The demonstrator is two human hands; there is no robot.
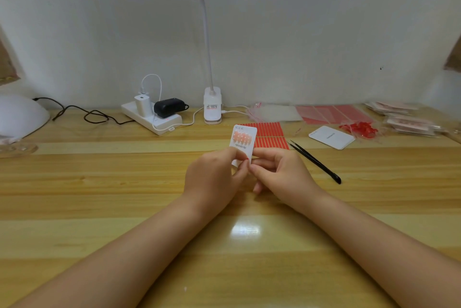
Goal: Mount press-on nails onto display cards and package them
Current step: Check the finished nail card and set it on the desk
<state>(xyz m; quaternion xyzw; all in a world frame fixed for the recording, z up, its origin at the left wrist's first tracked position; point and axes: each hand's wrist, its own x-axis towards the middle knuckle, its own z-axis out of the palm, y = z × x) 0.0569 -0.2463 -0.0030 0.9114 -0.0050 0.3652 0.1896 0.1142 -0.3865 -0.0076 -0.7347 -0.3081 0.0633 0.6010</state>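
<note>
White card (243, 142) with a row of peach nails (240, 137) stands up between my hands above the wooden worktop (124, 183), its long axis running away from me. My left hand (217, 175) pinches its near lower edge; my right hand (279, 173) closes its fingertips at the same corner from the right. Red adhesive strips (270, 135) lie just beyond, tweezers (314, 162) to the right, nearer my right hand.
</note>
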